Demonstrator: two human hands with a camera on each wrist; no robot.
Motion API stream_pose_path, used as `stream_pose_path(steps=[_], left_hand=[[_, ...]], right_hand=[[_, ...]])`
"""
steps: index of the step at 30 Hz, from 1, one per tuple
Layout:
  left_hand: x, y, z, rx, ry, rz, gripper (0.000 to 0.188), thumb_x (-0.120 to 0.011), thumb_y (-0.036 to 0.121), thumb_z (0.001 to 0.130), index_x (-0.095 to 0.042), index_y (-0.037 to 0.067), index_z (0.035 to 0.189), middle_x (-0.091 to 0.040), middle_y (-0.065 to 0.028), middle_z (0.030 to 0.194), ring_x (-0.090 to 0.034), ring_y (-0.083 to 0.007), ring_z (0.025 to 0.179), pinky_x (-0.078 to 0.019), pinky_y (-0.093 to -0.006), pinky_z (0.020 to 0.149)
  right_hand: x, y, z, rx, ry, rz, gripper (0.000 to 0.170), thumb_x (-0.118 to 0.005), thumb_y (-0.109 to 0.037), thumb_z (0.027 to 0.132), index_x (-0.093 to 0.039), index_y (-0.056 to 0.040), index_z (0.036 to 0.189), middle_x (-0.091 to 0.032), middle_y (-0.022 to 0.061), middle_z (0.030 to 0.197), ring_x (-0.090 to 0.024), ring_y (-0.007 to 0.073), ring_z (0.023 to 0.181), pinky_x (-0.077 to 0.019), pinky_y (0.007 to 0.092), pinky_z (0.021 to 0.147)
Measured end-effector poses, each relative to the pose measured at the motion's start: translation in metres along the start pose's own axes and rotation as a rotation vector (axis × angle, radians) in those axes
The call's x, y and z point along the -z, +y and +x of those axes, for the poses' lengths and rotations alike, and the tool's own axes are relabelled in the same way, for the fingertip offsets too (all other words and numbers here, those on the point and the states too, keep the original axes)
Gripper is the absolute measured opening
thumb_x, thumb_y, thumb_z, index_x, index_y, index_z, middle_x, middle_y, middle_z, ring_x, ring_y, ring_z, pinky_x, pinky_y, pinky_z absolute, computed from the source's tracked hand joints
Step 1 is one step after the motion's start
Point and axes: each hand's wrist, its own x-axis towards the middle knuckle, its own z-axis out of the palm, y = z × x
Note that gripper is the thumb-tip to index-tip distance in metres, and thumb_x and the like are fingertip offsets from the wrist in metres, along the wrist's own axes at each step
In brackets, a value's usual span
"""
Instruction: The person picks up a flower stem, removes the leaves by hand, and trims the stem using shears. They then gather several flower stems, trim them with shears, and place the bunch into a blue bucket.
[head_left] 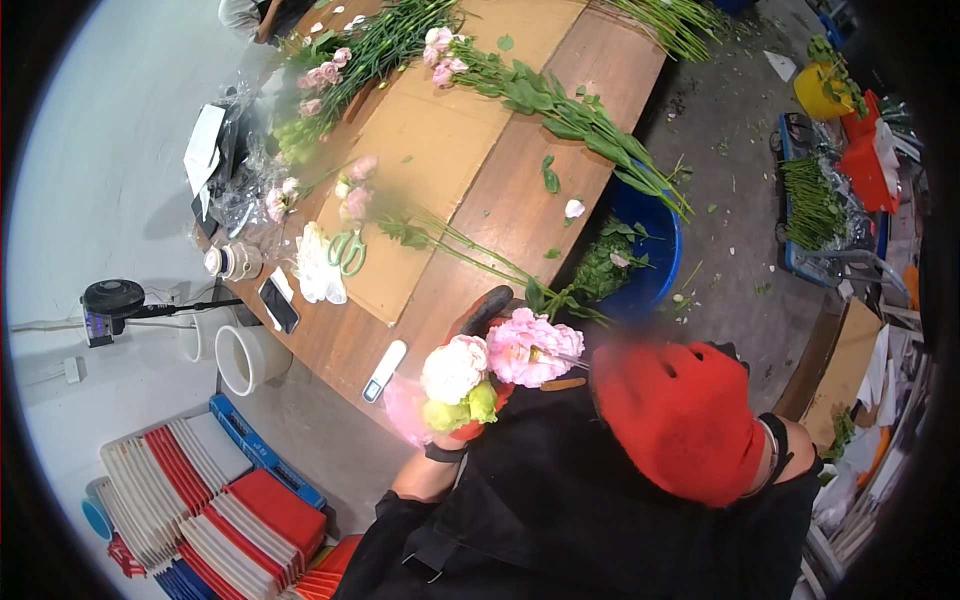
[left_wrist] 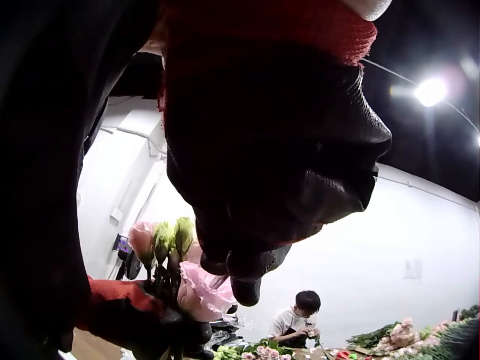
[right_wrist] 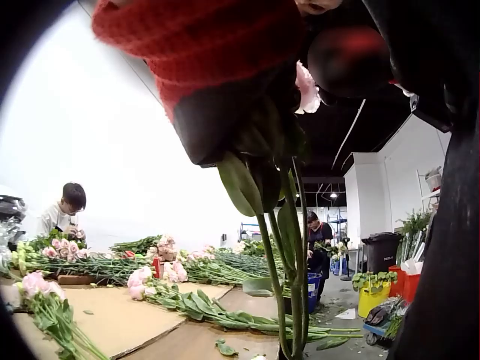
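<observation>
Smooth wooden table [head_left: 520, 195], matt cardboard [head_left: 440, 130]

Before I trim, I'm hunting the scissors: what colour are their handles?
The scissors' handles are pale green; best in the head view.

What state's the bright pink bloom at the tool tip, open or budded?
Open: the bright pink bloom shows spread, ruffled petals in the head view.

The wooden table [head_left: 525, 188] carries a cardboard sheet [head_left: 440, 140], leafy flower stems [head_left: 575, 118], a phone [head_left: 279, 305] and a white device [head_left: 386, 366].
</observation>
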Motion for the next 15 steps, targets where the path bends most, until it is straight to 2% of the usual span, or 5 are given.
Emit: stream_pose_path(steps=[7,9,11,14,15], left_hand=[[0.002,0.012,0.009,0.083,-0.047,-0.203,0.072,-0.081,0.027,0.075,-0.051,0.013,0.139,-0.056,-0.0051,0.133,-0.051,-0.0247,0.125,-0.0383,-0.0346,0.104],[0.003,0.018,0.012,0.065,-0.041,-0.28,0.075,-0.079,0.018,0.078,-0.045,0.009,0.144,-0.056,-0.0089,0.137,-0.052,-0.0241,0.126,-0.0412,-0.0351,0.105],[0.003,0.035,0.018,0.036,-0.027,-0.454,0.08,-0.076,0.0,0.081,-0.036,0.002,0.151,-0.057,-0.0162,0.139,-0.056,-0.0233,0.126,-0.0467,-0.0362,0.106],[0.003,0.035,0.022,-0.006,-0.034,-0.494,0.08,-0.077,0.003,0.081,-0.037,0.003,0.15,-0.056,-0.016,0.139,-0.056,-0.0231,0.126,-0.0464,-0.0362,0.106],[0.0,0.028,0.019,0.022,-0.017,-0.416,0.074,-0.079,0.011,0.079,-0.044,0.005,0.144,-0.058,-0.0137,0.136,-0.057,-0.0249,0.124,-0.0457,-0.0374,0.105]], right_hand=[[0.003,-0.002,-0.002,-0.013,0.074,-0.062,0.021,-0.07,-0.011,0.071,-0.072,-0.0063,0.092,-0.051,0.0021,0.072,-0.049,0.0157,0.061,-0.0387,0.0295,0.051],[0.011,0.001,-0.003,-0.031,0.078,-0.098,0.023,-0.07,-0.011,0.07,-0.073,-0.0058,0.093,-0.05,0.0019,0.071,-0.049,0.0157,0.061,-0.0387,0.0295,0.05],[0.016,0.004,-0.004,-0.063,0.068,-0.127,0.026,-0.07,-0.011,0.069,-0.073,-0.0055,0.094,-0.05,0.0016,0.071,-0.05,0.0156,0.061,-0.0387,0.0296,0.051],[0.015,0.008,-0.003,-0.159,-0.103,-0.164,0.029,-0.069,-0.011,0.067,-0.073,-0.0055,0.096,-0.049,0.0012,0.071,-0.05,0.0152,0.061,-0.0385,0.0301,0.05],[0.016,0.009,-0.003,-0.134,-0.109,-0.13,0.03,-0.069,-0.011,0.067,-0.073,-0.0057,0.096,-0.049,0.0011,0.071,-0.05,0.015,0.061,-0.0382,0.0303,0.05]])
